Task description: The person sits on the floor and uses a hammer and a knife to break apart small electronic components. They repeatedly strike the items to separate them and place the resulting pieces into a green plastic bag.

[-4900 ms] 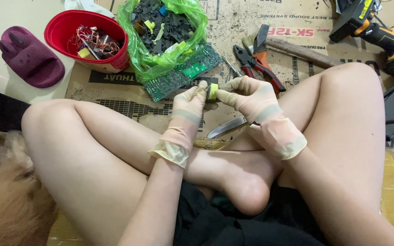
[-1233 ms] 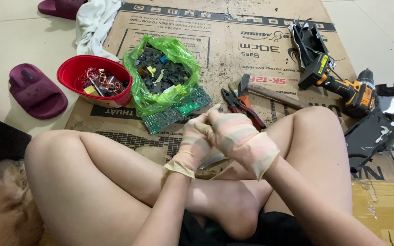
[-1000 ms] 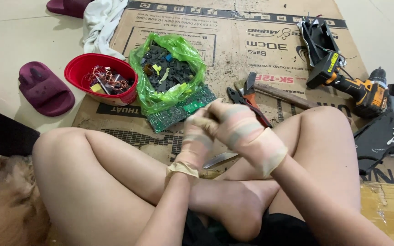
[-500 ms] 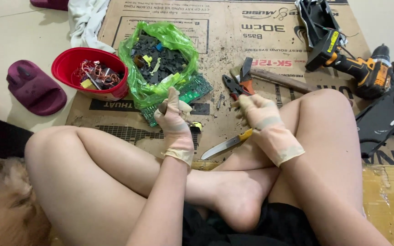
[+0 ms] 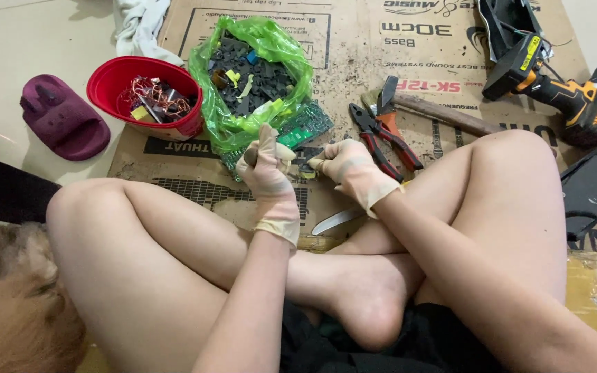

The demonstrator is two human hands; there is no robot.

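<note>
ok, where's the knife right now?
Head view: the knife lies on the cardboard just below the right hand, between the crossed legs, with the pliers a little above it.

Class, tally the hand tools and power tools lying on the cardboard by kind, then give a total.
Pliers: 1
Hammer: 1
Knife: 1
Cordless drill: 1
Total: 4

Left: maroon slipper [image 5: 63, 119] on the floor
Cardboard sheet [image 5: 354, 52]: red bowl [image 5: 115, 79] of copper wire scraps
Far right: yellow-black cordless drill [image 5: 575, 97], wooden-handled hammer [image 5: 443, 114]
</note>
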